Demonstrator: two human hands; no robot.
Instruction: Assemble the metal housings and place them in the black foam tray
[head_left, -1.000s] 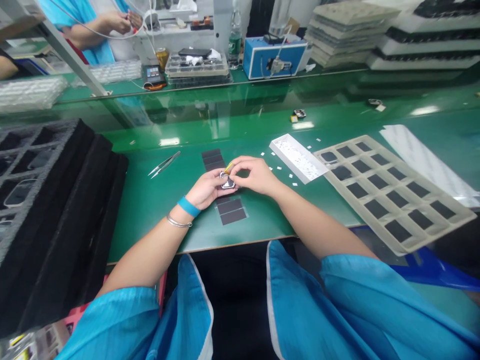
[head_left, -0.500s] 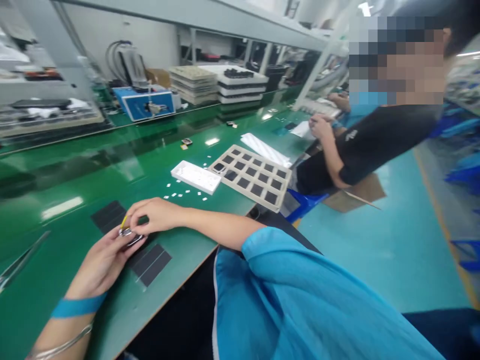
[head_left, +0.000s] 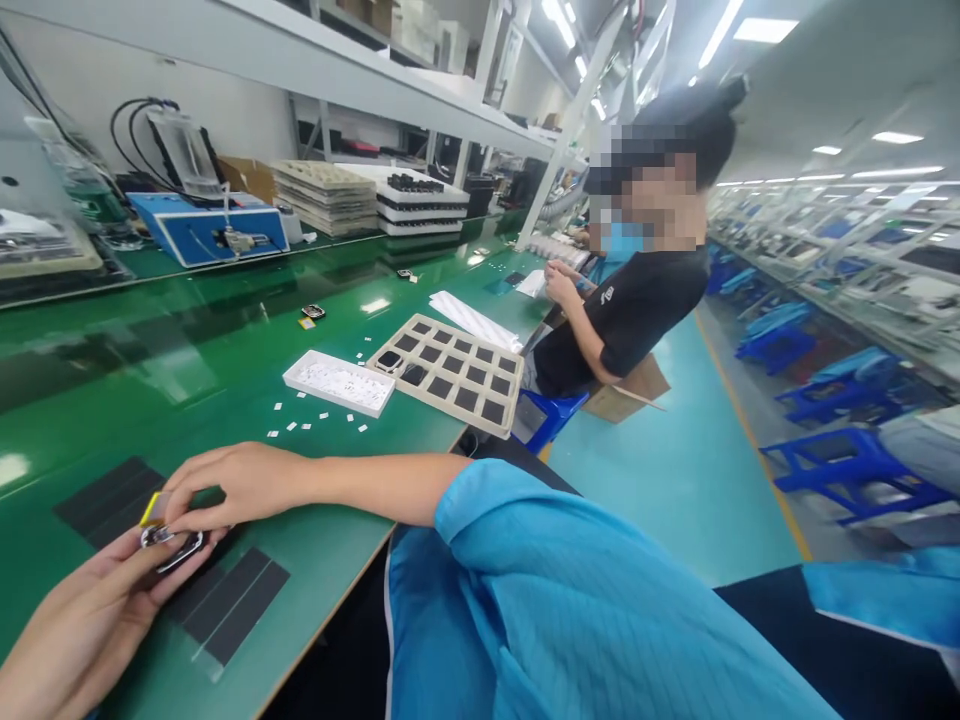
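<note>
Low at the left, my left hand (head_left: 97,610) is closed around a small silver-rimmed watch case (head_left: 184,552). My right hand (head_left: 251,485) bends over it, thumb and forefinger pinching a small flat battery with a yellow edge (head_left: 152,510) just above the case. Whether the battery is joined to the case is hidden by my fingers. Under and beside both hands lie dark strips in clear film (head_left: 232,605). Small white squares (head_left: 306,427) are scattered beyond my right wrist, beside a shallow white box (head_left: 330,397) holding many small bits.
A beige compartment tray (head_left: 480,425) with dark pads and a watch case overhangs the bench edge. Farther back are another opened watch case (head_left: 313,312), a blue machine (head_left: 217,235) and stacked trays (head_left: 326,195). A co-worker (head_left: 637,310) sits at the right.
The view has swung right, so the bench and my hands appear farther left and lower. More of the yellow-edged battery shows between my fingers; both hands keep their hold.
</note>
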